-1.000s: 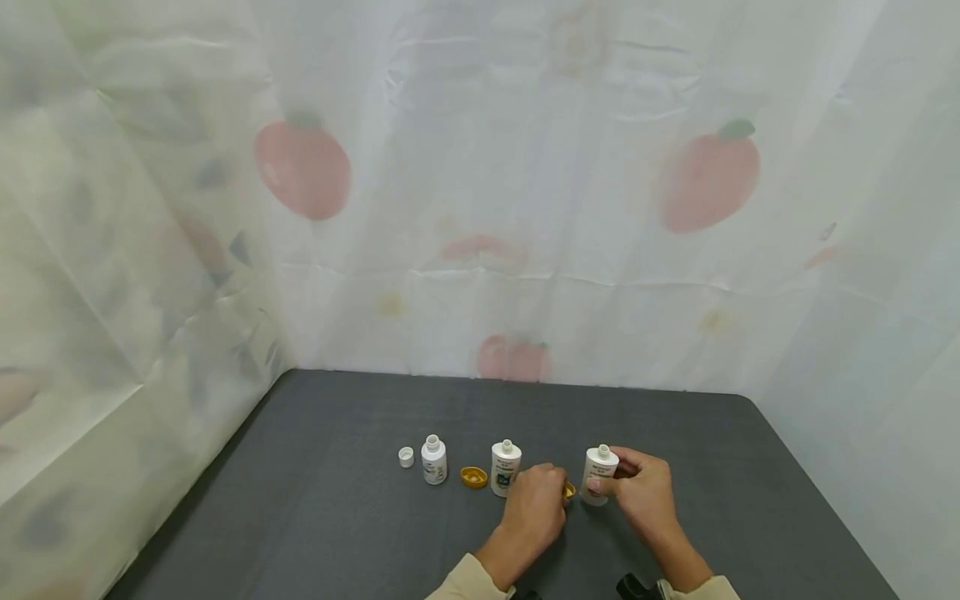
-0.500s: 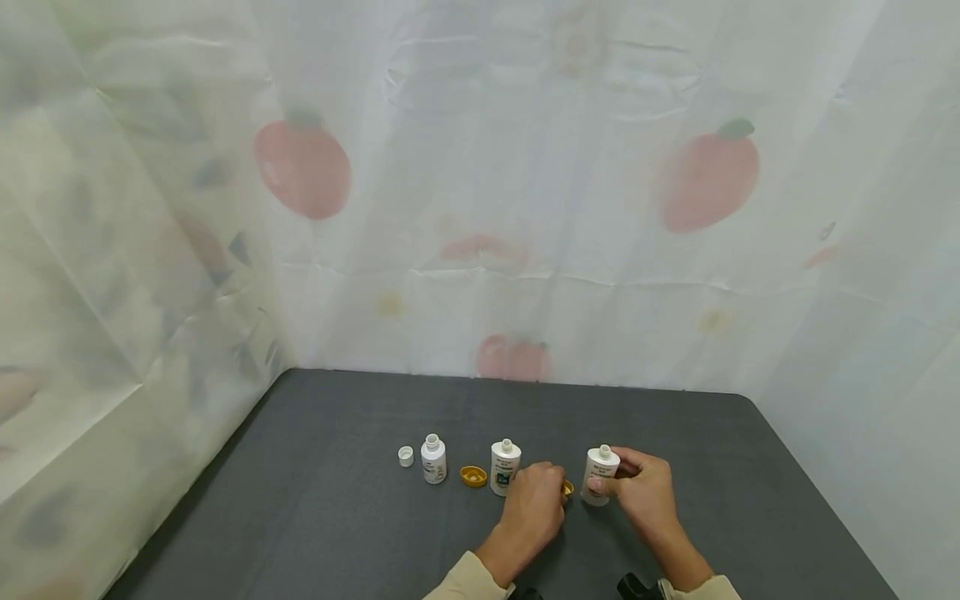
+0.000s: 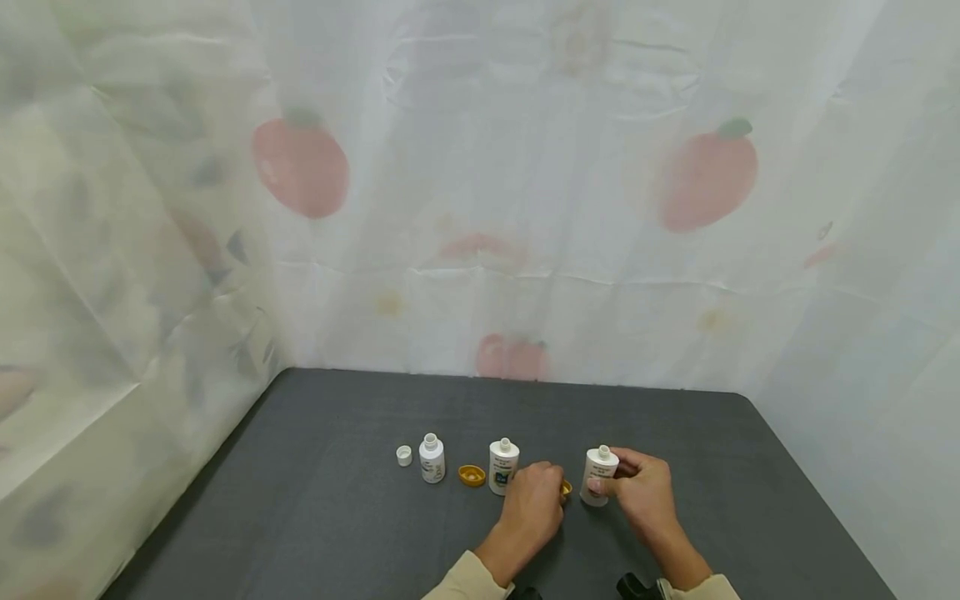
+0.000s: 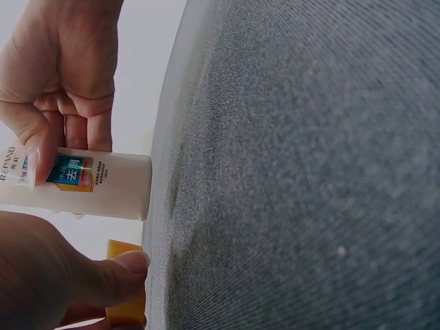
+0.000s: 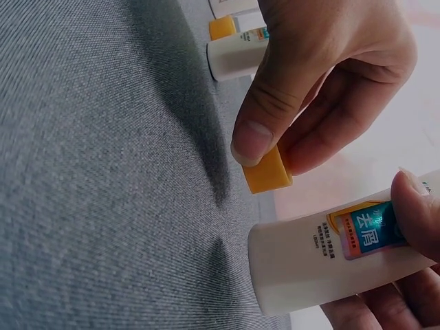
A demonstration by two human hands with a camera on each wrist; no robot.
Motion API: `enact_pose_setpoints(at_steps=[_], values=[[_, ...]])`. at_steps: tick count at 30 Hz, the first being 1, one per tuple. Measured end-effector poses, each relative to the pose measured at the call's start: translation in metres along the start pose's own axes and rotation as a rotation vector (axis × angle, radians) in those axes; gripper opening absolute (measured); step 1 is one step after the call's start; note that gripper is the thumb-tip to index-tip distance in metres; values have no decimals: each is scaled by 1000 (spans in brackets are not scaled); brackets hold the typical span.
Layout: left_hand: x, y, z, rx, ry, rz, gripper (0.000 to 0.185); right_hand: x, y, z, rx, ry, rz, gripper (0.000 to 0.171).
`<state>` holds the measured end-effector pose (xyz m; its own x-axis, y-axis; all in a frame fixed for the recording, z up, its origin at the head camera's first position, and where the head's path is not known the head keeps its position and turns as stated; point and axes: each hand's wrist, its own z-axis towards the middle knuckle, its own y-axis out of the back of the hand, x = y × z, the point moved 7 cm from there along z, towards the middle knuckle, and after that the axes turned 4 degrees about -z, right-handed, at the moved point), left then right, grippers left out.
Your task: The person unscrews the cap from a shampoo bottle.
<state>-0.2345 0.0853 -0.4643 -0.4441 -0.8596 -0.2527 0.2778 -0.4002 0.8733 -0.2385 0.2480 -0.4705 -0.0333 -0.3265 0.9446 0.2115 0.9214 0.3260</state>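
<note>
My right hand (image 3: 647,492) grips a white shampoo bottle (image 3: 600,468) by its sides, thumb across the front label. The bottle stands near upright, its narrow neck bare at the top. Just left of it, my left hand (image 3: 534,504) pinches a yellow cap (image 5: 268,172) between thumb and fingers, low by the table. In the left wrist view this cap (image 4: 125,249) sits beside the lower end of the bottle (image 4: 120,184), with a gap between them. A second white bottle (image 3: 503,465), also uncapped, stands beyond the left hand, which overlaps its lower right side.
Left of the second bottle lies another yellow cap (image 3: 472,476). Farther left stand a smaller round white bottle (image 3: 432,460), open at the neck, and a small white cap (image 3: 404,456). All are on a dark grey table (image 3: 337,517), with a fruit-printed curtain (image 3: 570,208) behind.
</note>
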Motion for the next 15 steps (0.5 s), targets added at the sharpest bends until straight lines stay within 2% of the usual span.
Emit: enact_pose_setpoints(at_steps=[15], values=[[1, -6, 2, 17, 12, 4, 18, -6, 0, 3, 9, -15, 1, 58]])
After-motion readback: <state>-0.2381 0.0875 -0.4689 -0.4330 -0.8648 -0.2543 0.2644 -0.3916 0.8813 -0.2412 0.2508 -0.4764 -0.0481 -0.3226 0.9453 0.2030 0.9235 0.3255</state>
